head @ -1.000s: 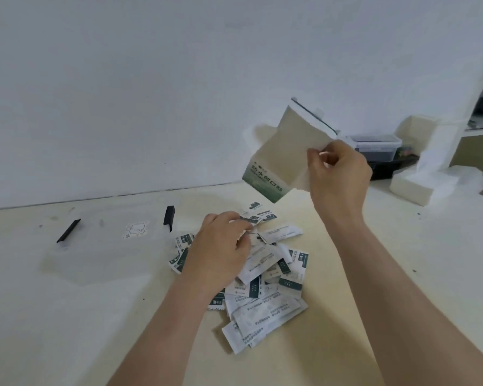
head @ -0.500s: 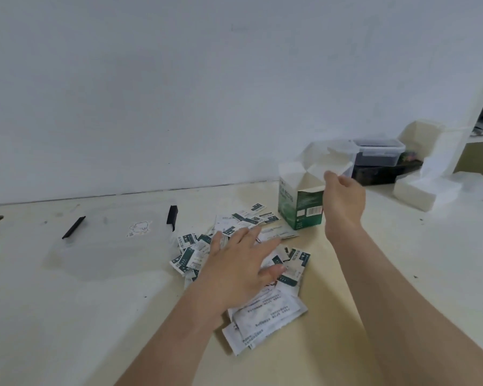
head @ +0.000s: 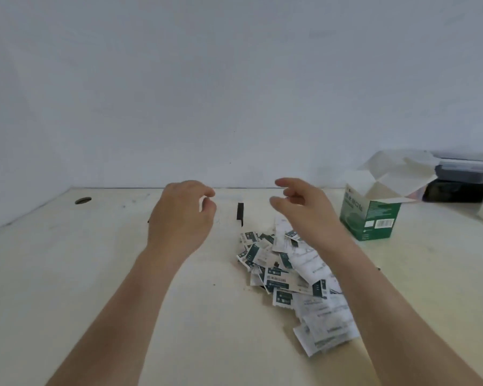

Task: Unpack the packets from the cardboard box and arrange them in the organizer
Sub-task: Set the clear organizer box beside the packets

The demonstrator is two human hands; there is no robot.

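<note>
A: What are the hands gripping?

B: Nothing. The left hand (head: 180, 218) hovers above the table (head: 67, 274) with its fingers curled loosely inward, empty. The right hand (head: 304, 211) is raised too, fingers spread and slightly bent, also empty, thumb pointing toward the left hand.

A: Are they touching anything?

B: Not that I can see. Between the 2 hands a small black latch (head: 239, 210) stands up from a clear, nearly invisible item on the table; its outline is too faint to say more.

A: Where are the packets?

B: The packets (head: 290, 280) lie in 1 loose heap on the table, under and just left of the right forearm. They are white with dark green panels, overlapping at all angles, some face down.

A: And the cardboard box?

B: The cardboard box (head: 371, 218) stands upright to the right of the heap, a little apart from it, green sides, white flaps splayed open at the top. Whether anything is inside cannot be told from this angle.

A: Anything beyond that?

B: Behind the box, at the right edge, a lidded plastic container (head: 466, 169) sits stacked on a dark one. At the far left of the table there is a round hole (head: 83, 200). A plain white wall (head: 234, 79) rises behind it all.
</note>
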